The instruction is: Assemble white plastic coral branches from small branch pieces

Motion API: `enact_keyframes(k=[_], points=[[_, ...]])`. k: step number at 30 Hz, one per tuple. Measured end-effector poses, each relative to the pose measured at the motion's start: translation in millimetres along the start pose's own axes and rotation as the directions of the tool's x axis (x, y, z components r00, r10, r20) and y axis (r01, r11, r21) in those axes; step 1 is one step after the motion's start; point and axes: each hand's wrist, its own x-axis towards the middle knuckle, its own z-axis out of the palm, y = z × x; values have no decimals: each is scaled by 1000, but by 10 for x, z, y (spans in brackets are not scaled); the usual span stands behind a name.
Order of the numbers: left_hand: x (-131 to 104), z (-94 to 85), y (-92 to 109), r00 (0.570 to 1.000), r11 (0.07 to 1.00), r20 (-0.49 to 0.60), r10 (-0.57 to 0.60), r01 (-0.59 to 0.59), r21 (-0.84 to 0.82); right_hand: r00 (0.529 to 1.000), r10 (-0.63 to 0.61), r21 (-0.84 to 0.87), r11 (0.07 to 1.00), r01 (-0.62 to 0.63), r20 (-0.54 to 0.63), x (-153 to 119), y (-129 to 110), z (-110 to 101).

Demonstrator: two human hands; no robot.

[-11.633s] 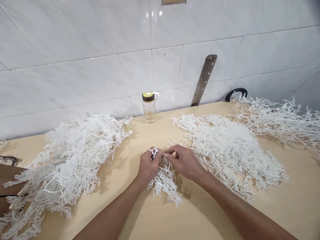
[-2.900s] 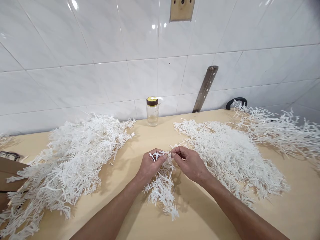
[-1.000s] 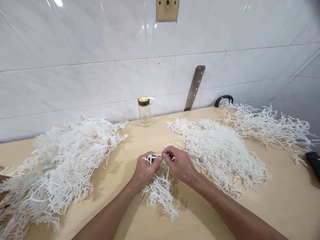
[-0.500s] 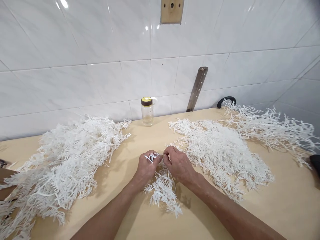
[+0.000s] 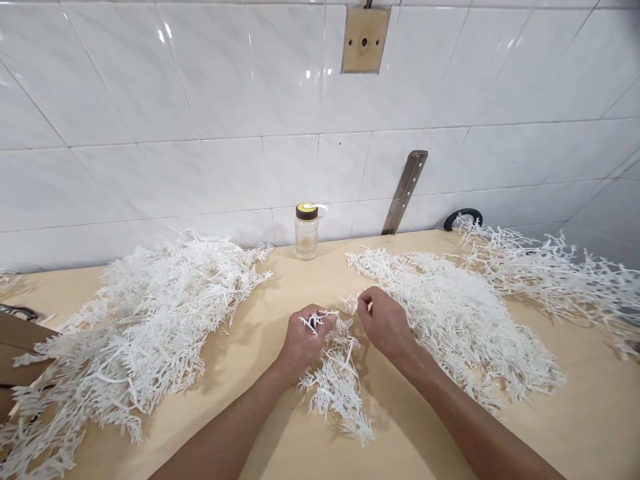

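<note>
My left hand (image 5: 306, 337) is closed around a white branching plastic sprig (image 5: 311, 323), whose tips poke out above the fist and past the thumb. Below it a small bunch of the same white sprigs (image 5: 341, 387) spreads over the table; whether it joins the held sprig is hidden. My right hand (image 5: 384, 320) is a short way to the right, thumb and forefinger pinched together. Anything between those fingertips is too small to make out. Close to the right hand lies a broad heap of white sprigs (image 5: 465, 320).
A larger white heap (image 5: 155, 327) covers the left side, beside a brown box (image 5: 23, 353). A clear bottle (image 5: 307, 237) stands near the tiled wall. A metal strip (image 5: 405, 193) leans there, with a black curved handle (image 5: 463, 217) and looser white branches (image 5: 545, 267) to its right.
My right hand has drawn away from my left hand to the right, opening a gap between them. My left hand keeps its grip. The whole view has shifted slightly.
</note>
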Motion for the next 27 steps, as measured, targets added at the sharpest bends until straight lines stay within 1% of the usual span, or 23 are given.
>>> enact_keyframes(k=[3, 5, 6, 7, 9, 10, 11, 12, 14, 16, 18, 22, 25, 27], points=[[16, -6, 11, 993, 982, 50, -105, 112, -150, 997, 46, 5, 999, -46, -64, 78, 113, -117], [29, -9, 7, 988, 968, 75, -134, 146, -202, 995, 71, 56, 996, -67, -69, 91, 98, -189], [33, -11, 4, 987, 965, 85, -136, 151, -213, 995, 99, 104, 990, -95, -30, 83, 62, -216], [37, -12, 0, 987, 964, 92, -132, 149, -219, 990, 131, 164, 977, -136, 44, 66, 12, -234], [41, -13, -8, 987, 963, 109, -118, 141, -228, 957, 157, 288, 931, -226, 246, 12, -112, -239], [43, -12, -14, 986, 962, 122, -117, 143, -233, 932, 136, 343, 904, -256, 336, -20, -173, -227], [45, -11, -22, 984, 960, 132, -118, 147, -239, 912, 103, 395, 877, -272, 398, -51, -224, -207], [48, -9, -31, 984, 959, 135, -118, 148, -240, 898, 76, 441, 851, -285, 434, -80, -263, -181], [57, -2, -51, 986, 964, 126, -111, 138, -227, 895, 70, 502, 807, -311, 441, -122, -294, -120], [68, 6, -68, 990, 971, 108, -96, 117, -208, 904, 115, 521, 784, -337, 411, -147, -274, -64], [79, 13, -75, 992, 974, 86, -88, 104, -202, 912, 155, 522, 778, -351, 381, -164, -236, -26], [94, 20, -71, 993, 973, 58, -99, 109, -206, 919, 176, 529, 773, -351, 353, -196, -202, -3], [101, 25, -79, 993, 970, 43, -109, 116, -212, 923, 173, 538, 769, -344, 344, -213, -229, -4], [106, 29, -90, 994, 969, 20, -110, 112, -220, 924, 149, 555, 762, -335, 353, -221, -256, -5]])
